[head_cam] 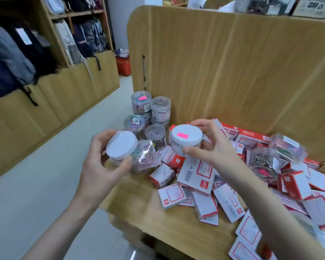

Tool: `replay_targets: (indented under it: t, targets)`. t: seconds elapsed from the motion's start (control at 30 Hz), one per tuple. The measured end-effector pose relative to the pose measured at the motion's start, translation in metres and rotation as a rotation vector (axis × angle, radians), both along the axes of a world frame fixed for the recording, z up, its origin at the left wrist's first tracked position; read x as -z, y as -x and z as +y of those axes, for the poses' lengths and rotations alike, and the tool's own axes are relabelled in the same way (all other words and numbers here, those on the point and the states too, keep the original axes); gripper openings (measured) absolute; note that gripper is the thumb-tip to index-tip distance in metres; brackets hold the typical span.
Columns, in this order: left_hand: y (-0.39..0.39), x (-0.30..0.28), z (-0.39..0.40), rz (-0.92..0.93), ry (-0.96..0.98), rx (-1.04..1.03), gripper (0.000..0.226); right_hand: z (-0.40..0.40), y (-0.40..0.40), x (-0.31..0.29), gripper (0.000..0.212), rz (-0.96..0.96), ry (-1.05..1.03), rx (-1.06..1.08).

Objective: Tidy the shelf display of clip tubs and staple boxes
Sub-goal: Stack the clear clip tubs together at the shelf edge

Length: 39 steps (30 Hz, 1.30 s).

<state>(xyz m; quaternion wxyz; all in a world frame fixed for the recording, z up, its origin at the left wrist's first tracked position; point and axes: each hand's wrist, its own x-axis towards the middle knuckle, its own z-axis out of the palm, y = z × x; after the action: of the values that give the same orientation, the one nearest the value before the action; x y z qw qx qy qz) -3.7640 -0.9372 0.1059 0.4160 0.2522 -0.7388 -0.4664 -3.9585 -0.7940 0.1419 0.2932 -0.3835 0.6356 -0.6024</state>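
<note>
**Two clip tubs held above a cluttered shelf**

The left hand (103, 162) holds a white-lidded clip tub (121, 147), its grip curled round the tub's sides. The right hand (212, 145) pinches a second tub (186, 140), which bears a pink sticker on its lid, between thumb and fingers. Both tubs are held above the wooden shelf (158, 218). More clear tubs (150, 109) stand stacked in the back left corner. Red and white staple boxes (204, 188) lie jumbled across the right side.
</note>
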Motion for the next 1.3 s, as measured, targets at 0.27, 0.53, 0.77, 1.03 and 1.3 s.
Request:
replay_targets:
  t: [0.27, 0.53, 0.77, 1.03, 1.3]
  targets:
    - [-0.016, -0.001, -0.010, 0.004, -0.025, -0.072, 0.045, -0.031, -0.014, 0.010, 0.032, -0.382, 0.006, 0.004]
    - [-0.023, -0.003, -0.030, -0.030, -0.011, -0.126, 0.049, -0.055, -0.018, 0.007, 0.035, -0.023, -0.065, 0.048]
    - [-0.031, 0.004, -0.045, -0.004, -0.082, -0.222, 0.052, -0.117, -0.019, 0.004, 0.041, 0.442, -0.017, 0.032]
    - [-0.042, 0.009, -0.054, -0.012, -0.111, -0.252, 0.053, -0.150, -0.017, 0.010, 0.039, 0.363, 0.002, 0.045]
    - [-0.043, 0.017, -0.057, 0.036, -0.122, -0.279, 0.051, -0.134, -0.054, 0.019, 0.042, 0.627, -0.033, -0.197]
